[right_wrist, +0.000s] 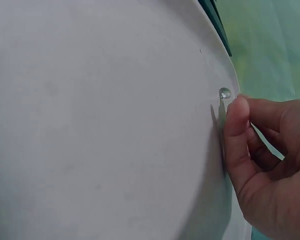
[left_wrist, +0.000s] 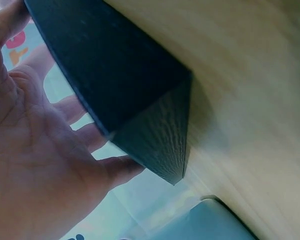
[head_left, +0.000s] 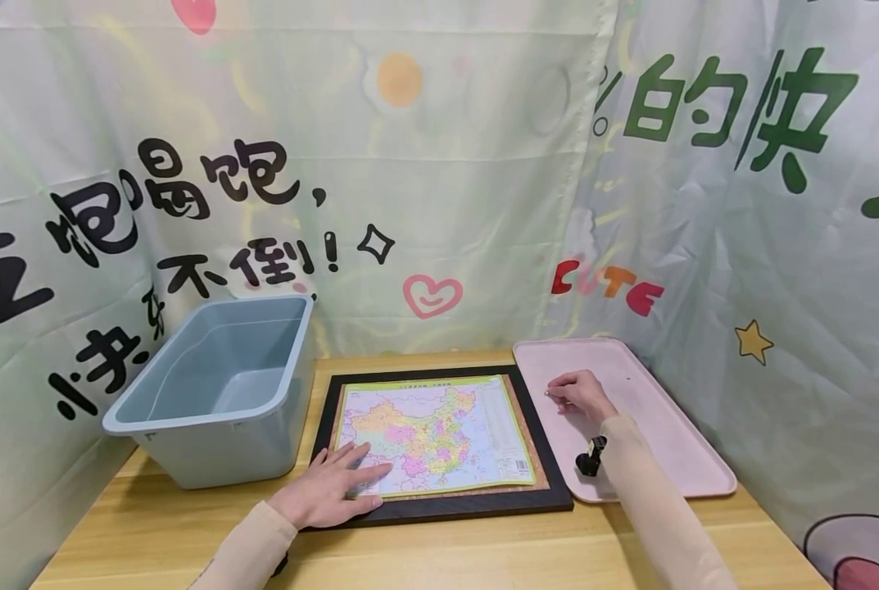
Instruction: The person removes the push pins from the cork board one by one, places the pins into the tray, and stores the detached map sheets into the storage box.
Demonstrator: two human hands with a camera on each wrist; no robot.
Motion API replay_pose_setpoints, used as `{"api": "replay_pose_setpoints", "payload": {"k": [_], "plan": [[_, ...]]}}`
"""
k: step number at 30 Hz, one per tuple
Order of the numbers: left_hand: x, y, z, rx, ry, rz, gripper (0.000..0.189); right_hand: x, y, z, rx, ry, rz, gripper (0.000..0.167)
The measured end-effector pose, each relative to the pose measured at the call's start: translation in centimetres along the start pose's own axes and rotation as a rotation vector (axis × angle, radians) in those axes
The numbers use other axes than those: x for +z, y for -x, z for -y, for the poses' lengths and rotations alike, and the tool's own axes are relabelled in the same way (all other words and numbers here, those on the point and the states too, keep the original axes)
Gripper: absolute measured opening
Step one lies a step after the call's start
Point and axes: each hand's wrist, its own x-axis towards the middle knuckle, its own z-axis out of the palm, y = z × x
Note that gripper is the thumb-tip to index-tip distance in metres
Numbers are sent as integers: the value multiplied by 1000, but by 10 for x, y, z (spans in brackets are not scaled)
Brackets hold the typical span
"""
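Note:
My left hand lies with spread fingers over the lower left corner of a paper map and its black-framed cork board. In the left wrist view the palm is beside the frame's dark corner, fingers reaching over the far side. Over the pink tray, my right hand has thumb and index finger pinched together. At their tips is a small shiny round-headed piece, seemingly a thumbtack; its pin is hard to make out.
A blue-grey plastic tub stands left of the board on the wooden table. The tray sits close along the board's right side, with a tiny dark speck on it. Printed cloth hangs behind and at both sides.

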Motion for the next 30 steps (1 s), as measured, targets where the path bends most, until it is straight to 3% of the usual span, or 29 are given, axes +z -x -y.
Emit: {"api": "replay_pose_setpoints", "payload": {"k": [8,14,20,30], "plan": [[1,1,2,-1,-1,0,57,3,3,3,-24,-85,49,27],[1,0,1,5,1,-5,57,7,8,9,-52,-76,112,28],[2,1,1,13,-1,-12,56,15,13,14,-88,-14,187,26],[-1,0,0,5,2,-3,57,26,20,24,-170,148,238,19]]}}
